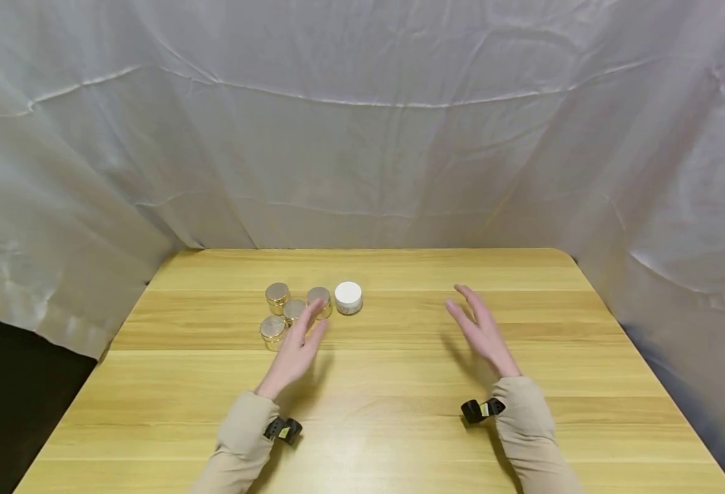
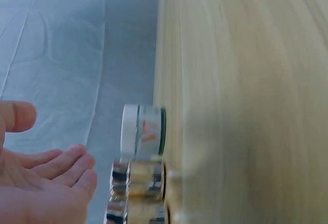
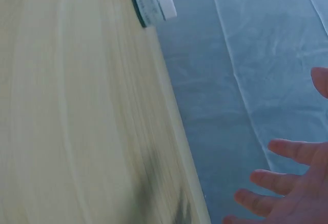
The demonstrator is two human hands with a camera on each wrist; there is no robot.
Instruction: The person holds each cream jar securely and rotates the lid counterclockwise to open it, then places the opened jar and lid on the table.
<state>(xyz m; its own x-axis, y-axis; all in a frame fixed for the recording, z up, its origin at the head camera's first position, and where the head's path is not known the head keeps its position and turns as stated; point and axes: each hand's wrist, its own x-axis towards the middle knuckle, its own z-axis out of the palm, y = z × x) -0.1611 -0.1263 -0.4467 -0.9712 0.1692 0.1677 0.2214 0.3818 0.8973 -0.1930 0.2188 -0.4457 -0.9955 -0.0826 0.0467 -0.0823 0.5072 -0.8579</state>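
Note:
My left hand (image 1: 294,357) hovers over the table in front of the gold jars, fingers extended and nothing in its grasp; it partly covers them in the head view. Two of those are the gold jar (image 1: 277,298) at the back left and the gold jar (image 1: 272,332) nearest the front. Just right of the group stands a white-lidded jar (image 1: 348,298), whose side with orange print shows in the left wrist view. Off to the right, my right hand (image 1: 482,336) is held above the wood with spread fingers, apart from every jar.
The wooden table (image 1: 387,412) has a light striped top. A pale curtain (image 1: 362,151) hangs behind it and along both sides. Each sleeved wrist carries a small black camera (image 1: 482,410). A dark area (image 1: 16,398) lies beyond the left edge.

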